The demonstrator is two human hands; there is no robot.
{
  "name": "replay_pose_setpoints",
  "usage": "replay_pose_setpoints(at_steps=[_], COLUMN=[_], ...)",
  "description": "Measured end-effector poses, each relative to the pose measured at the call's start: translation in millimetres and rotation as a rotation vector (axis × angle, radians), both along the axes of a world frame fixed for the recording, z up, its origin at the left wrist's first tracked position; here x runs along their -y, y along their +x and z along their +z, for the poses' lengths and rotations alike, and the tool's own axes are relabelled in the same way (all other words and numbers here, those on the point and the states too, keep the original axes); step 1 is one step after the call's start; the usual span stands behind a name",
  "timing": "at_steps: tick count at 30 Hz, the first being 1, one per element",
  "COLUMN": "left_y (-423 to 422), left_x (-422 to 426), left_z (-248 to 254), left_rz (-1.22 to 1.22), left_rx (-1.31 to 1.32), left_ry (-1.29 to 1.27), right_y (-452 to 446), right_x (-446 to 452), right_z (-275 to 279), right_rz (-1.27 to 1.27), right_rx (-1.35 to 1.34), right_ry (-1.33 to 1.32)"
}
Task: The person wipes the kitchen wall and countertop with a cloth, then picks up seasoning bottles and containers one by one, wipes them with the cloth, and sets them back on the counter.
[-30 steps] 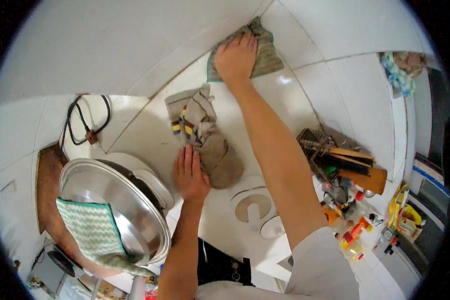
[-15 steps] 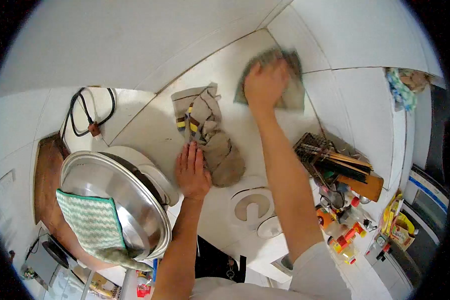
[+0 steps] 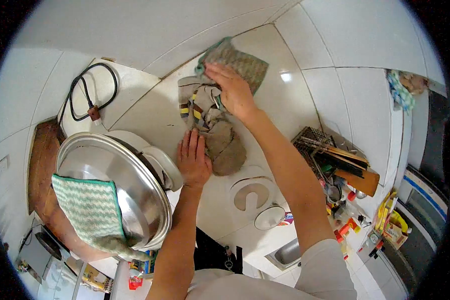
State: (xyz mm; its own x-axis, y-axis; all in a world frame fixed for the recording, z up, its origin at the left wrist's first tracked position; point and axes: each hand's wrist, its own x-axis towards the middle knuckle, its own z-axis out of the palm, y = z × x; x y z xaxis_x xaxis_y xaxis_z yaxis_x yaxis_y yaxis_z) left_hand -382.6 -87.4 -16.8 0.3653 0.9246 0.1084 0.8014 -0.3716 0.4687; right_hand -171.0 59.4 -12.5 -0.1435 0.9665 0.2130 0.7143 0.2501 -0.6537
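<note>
My right hand (image 3: 233, 94) presses on a grey-green cleaning cloth (image 3: 245, 64) with a green edge, its fingers together over the near left part. The cloth lies spread on the pale tiled counter (image 3: 290, 107) near the back wall. Just nearer to me is a crumpled grey-brown fabric item (image 3: 225, 147) with yellow and dark stripes; the right hand is beside its upper end. My left hand (image 3: 194, 159) rests palm down with fingers stretched out, at the left edge of that fabric. Its fingertips touch or nearly touch the fabric.
A large metal pot lid (image 3: 135, 195) with a striped green-and-white cloth (image 3: 87, 205) on it stands at left. Behind it lies a black power cord (image 3: 116, 90). At right are a wire rack (image 3: 310, 145) with chopsticks and several bottles. A small white round lid (image 3: 269, 218) sits in front.
My right hand has swept the cleaning cloth left, from the back right corner to beside the striped fabric. My left hand stays flat in about the same place.
</note>
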Motion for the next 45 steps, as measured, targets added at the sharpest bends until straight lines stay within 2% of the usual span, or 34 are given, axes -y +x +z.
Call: replay_pose_setpoints(at_steps=[2, 5, 7, 9, 10, 11, 12, 13, 14, 17, 20, 22, 24, 30, 34, 36, 37, 39, 40, 43, 45], left_y=[0, 1, -4, -5, 0, 6, 22, 42, 57, 75, 63, 39, 13, 4, 5, 4, 4, 5, 7, 3, 8], left_x=[0, 0, 4, -3, -8, -12, -24, -39, -48, -59, -36, -13, 7, 10, 9, 11, 10, 14, 15, 13, 14], left_z=[2, -2, 4, 12, 20, 29, 54, 74, 74, 72, 56, 58, 38, 18, 17, 22, 22, 14, 14, 22, 18], left_rz=[0.017, 0.035, 0.043, 0.076, 0.105, 0.133, 0.14, 0.147, 0.143, 0.131, 0.167, 0.258, 0.319, 0.363, 0.35, 0.344, 0.341, 0.349, 0.356, 0.342, 0.362], left_rx=[0.021, 0.098, 0.077, 0.123, 0.181, 0.237, 0.261, 0.288, 0.242, 0.097, -0.069, -0.177, -0.109, 0.043, 0.073, 0.069, 0.074, 0.051, 0.043, 0.024, 0.019], left_ry=[-0.003, 0.005, -0.027, 0.01, 0.045, 0.074, 0.066, 0.064, 0.072, 0.043, -0.122, -0.212, -0.093, 0.053, 0.074, 0.059, 0.063, 0.081, 0.091, 0.033, 0.063], right_y=[8, 14, 41, 66, 76, 89, 82, 83, 85, 70, 74, 67, 67, 75, 71, 32, 14, -37, -55, -30, 14], right_x=[11, 63, 103, 101, 100, 103, 99, 102, 102, 113, 120, 124, 123, 60, -51, -70, -59, 8, 41, 45, 47], right_z=[7, 39, -12, 61, 89, 93, 133, 133, 132, 86, 49, 33, 10, -25, -36, -43, -35, -4, 8, 26, 19], right_rz=[0.075, -0.089, -0.461, -0.826, -0.829, -0.834, -0.833, -0.803, -0.772, -0.724, -0.688, -0.73, -0.77, -0.832, -0.582, -0.545, -0.315, 0.008, 0.113, 0.25, 0.079], right_rx=[-0.114, -0.188, -0.251, -0.4, -0.342, -0.072, -0.287, -0.231, -0.175, 0.136, 0.389, 0.438, 0.485, 0.632, 0.609, 0.67, 0.586, 0.415, 0.327, 0.193, 0.125], right_ry=[-0.174, -0.483, -0.29, -0.32, -0.193, 0.035, -0.165, -0.241, -0.312, -0.061, -0.127, -0.218, -0.258, 0.005, 0.137, 0.086, -0.023, -0.037, 0.055, -0.383, -0.403])
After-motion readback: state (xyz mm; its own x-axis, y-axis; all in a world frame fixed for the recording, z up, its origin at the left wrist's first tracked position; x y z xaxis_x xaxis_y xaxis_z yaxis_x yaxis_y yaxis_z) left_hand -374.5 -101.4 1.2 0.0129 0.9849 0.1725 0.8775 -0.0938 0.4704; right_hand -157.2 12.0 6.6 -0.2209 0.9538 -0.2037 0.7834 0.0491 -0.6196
